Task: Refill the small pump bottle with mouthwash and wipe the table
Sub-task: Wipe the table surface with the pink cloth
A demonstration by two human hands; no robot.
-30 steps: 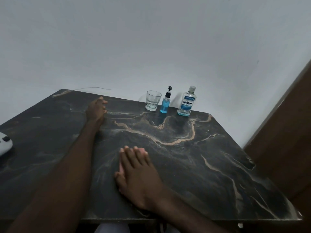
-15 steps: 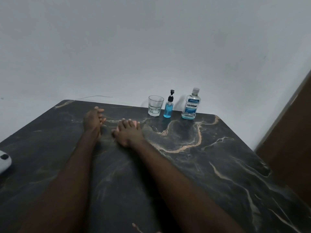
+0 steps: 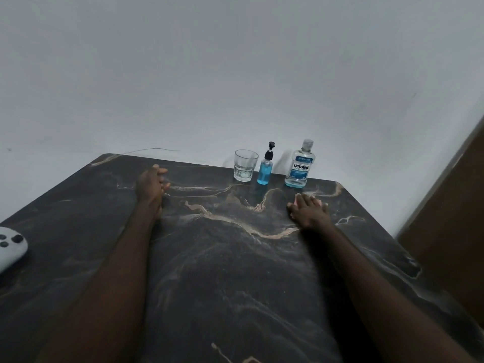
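Right hand (image 3: pixel 309 212) presses flat on a pink cloth (image 3: pixel 298 199) just before the mouthwash bottle (image 3: pixel 300 165); left hand (image 3: pixel 152 186) rests loosely curled, empty. Wipe gently, avoiding bottles.

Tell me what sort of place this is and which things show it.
Probably a room in a home, set up for a small chore. A dark marble-patterned table stands against a plain white wall, holding a clear Listerine mouthwash bottle, a small blue pump bottle and a clear faceted glass tumbler.
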